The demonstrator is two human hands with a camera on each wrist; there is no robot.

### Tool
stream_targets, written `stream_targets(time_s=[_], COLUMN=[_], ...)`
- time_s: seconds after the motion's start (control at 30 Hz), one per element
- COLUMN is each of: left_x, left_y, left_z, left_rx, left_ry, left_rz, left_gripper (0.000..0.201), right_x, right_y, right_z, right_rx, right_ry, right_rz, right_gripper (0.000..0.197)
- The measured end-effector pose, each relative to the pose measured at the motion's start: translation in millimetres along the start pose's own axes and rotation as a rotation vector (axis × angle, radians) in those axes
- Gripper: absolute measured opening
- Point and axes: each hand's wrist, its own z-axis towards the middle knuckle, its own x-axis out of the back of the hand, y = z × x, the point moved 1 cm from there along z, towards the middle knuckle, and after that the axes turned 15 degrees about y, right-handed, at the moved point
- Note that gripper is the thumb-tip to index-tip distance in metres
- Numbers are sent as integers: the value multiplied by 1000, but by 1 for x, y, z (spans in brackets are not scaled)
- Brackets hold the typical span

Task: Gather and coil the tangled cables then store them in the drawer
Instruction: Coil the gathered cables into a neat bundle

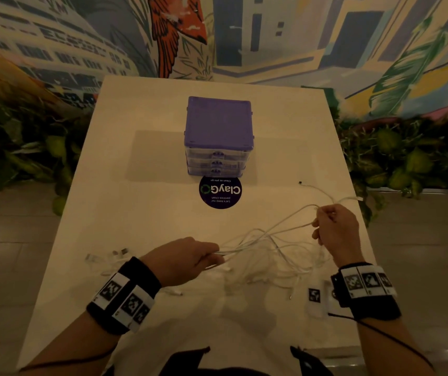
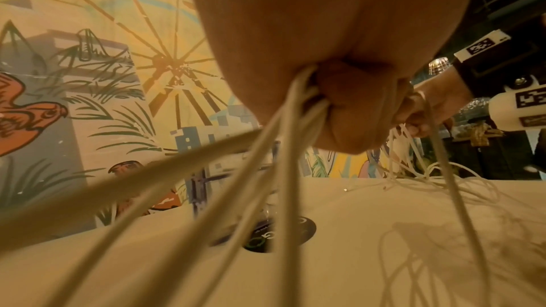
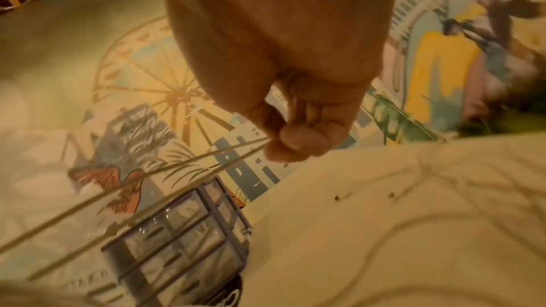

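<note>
A tangle of thin white cables (image 1: 269,248) lies on the near half of the white table (image 1: 141,213), partly lifted between my two hands. My left hand (image 1: 190,260) grips a bundle of several strands (image 2: 283,139) in its curled fingers. My right hand (image 1: 334,229) pinches two strands (image 3: 207,160) and holds them raised at the right. Loose ends with plugs trail toward the table's right edge (image 1: 300,183) and lie by my left wrist (image 1: 119,252). The purple drawer unit (image 1: 218,137) stands mid-table, its clear drawers (image 3: 183,237) pushed in.
A round dark sticker (image 1: 220,191) lies just in front of the drawer unit. A small white tagged device (image 1: 315,297) rests near my right wrist. Green plants (image 1: 407,158) flank both sides of the table, and a painted mural wall stands behind it.
</note>
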Motion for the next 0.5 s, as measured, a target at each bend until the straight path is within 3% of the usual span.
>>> stream_targets(time_s=[0.07,0.13,0.2,0.27,0.33,0.4,0.5], left_x=[-1,-1,-1,-3,-3,-3,-4], left_y=[1,0,-2,-2,-3,-3,-5], left_z=[1,2,3,5,6,7,7], left_rx=[11,26,35,43,52,60,63], left_ry=[-5,-13,-28,-37,-47,-53,-62], left_rz=[-14,-19,-17,-15,-6,1,9], left_gripper=[45,46,45,41,38,37,32], right_x=[-5,-9,-12,-11,-8,-8,-17], right_y=[6,4,-7,-29,-44,-50,-49], right_z=[-4,-15,-33,-54,-70,-79,-82], right_rx=[-40,97,380,669,914,1107,1359], right_ry=[-25,-99,-116,-144,-294,-471,-526], right_rz=[-82,-268,-300,-123,-37,-120,-318], right_gripper=[10,12,38,51,52,52,31])
